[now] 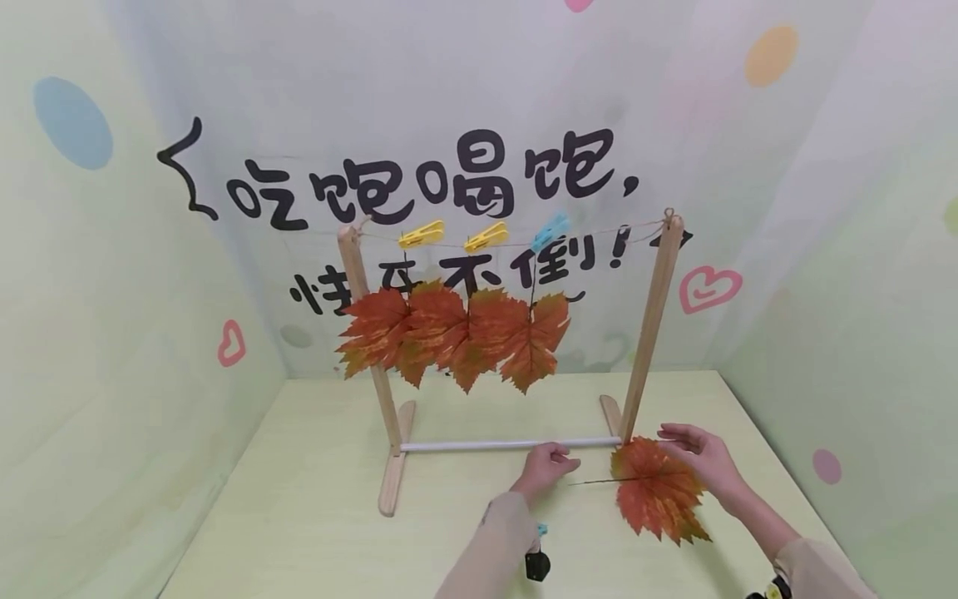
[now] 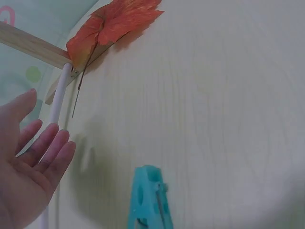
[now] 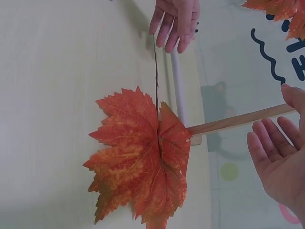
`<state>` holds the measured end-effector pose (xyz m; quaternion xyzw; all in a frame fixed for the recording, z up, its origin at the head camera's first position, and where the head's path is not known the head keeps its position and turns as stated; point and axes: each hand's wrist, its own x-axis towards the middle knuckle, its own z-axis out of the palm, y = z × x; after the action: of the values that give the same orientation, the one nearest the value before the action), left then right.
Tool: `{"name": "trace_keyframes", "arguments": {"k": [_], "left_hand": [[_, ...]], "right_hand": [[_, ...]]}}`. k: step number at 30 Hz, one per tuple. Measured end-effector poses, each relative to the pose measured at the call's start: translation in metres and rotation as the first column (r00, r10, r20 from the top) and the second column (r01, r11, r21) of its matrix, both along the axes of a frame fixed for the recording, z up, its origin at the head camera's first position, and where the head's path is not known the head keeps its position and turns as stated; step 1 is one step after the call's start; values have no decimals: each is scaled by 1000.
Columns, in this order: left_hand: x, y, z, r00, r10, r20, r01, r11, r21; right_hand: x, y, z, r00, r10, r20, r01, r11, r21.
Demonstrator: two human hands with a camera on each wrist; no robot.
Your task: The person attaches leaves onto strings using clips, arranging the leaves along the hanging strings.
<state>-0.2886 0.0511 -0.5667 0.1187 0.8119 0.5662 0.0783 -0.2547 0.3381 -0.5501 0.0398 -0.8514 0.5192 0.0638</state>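
A loose red-orange artificial maple leaf (image 1: pixel 659 491) lies at the foot of the right post, its dark stem toward my left hand. Fingers loosely bent, my left hand (image 1: pixel 545 471) is beside the stem's end, near the white crossbar (image 1: pixel 479 445), and holds nothing. My right hand (image 1: pixel 702 462) hovers at the leaf's far right edge; the right wrist view shows its palm bare and its fingers spread from the thumb. A blue clothespin (image 2: pixel 150 200) is on the table below my left hand, mostly hidden by the wrist in the head view.
A wooden stand with a left post (image 1: pixel 385 399) and a right post (image 1: pixel 651 333) carries a string. Two yellow clothespins (image 1: pixel 422 235) and a blue clothespin (image 1: pixel 550 231) hold hanging leaves (image 1: pixel 531 341) on it. The pale table (image 1: pixel 299 499) meets a printed backdrop (image 1: pixel 479 83) behind.
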Motion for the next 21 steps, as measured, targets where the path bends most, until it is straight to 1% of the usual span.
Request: {"name": "trace_keyframes", "arguments": {"k": [1,2,3,4,5,6,7,8,9,11,13,15,16,17,19,20,21], "left_hand": [[2,2,-3,1000,-8,0,8,1000,1],[3,4,-6,1000,-15,0,15,1000,8],[5,5,-8,1000,-22,-6,22,1000,13],[6,7,-10,1000,-25,-12,25,999,23],[8,8,-11,999,-30,-12,31,999,38],[11,10,-11,1000,-31,-4,31,998,54],[13,11,-12,999,-34,7,33,997,73],[15,13,-12,999,-35,17,33,995,93],[17,14,-13,999,-29,21,27,994,103],[21,15,-13,1000,-18,14,16,995,103],[25,18,-18,1000,3,-11,-2,996,84],[27,19,-21,999,21,-39,-19,998,64],[27,20,-23,998,29,-47,-26,997,67],[27,21,-26,997,32,-69,-27,997,74],[26,22,-31,995,30,-98,-21,996,92],[23,23,-38,989,21,-149,-6,995,103],[23,23,-41,986,18,-167,-1,995,104]], "right_hand": [[-1,1,-5,1000,0,8,0,1000,-6],[-9,12,-26,999,43,-28,-45,998,-51],[-8,11,-27,998,51,-43,-54,997,-57],[-2,4,-14,999,47,-28,-48,997,-56],[8,-7,4,999,51,-17,-52,997,-61],[19,-18,24,999,52,-11,-52,996,-71],[28,-28,41,998,57,2,-57,995,-83],[31,-31,44,998,59,1,-59,994,-90],[42,-43,65,999,23,33,-21,998,-56],[45,-46,67,998,15,55,-12,998,-67],[46,-47,66,998,23,55,-18,997,-81],[45,-46,62,999,36,37,-32,996,-84],[45,-46,61,999,38,31,-35,995,-95],[43,-42,55,998,70,-9,-70,989,-129],[43,-41,53,997,73,-16,-74,988,-137],[43,-41,52,997,77,-21,-79,988,-130],[43,-41,52,998,67,-12,-68,988,-139]]}}
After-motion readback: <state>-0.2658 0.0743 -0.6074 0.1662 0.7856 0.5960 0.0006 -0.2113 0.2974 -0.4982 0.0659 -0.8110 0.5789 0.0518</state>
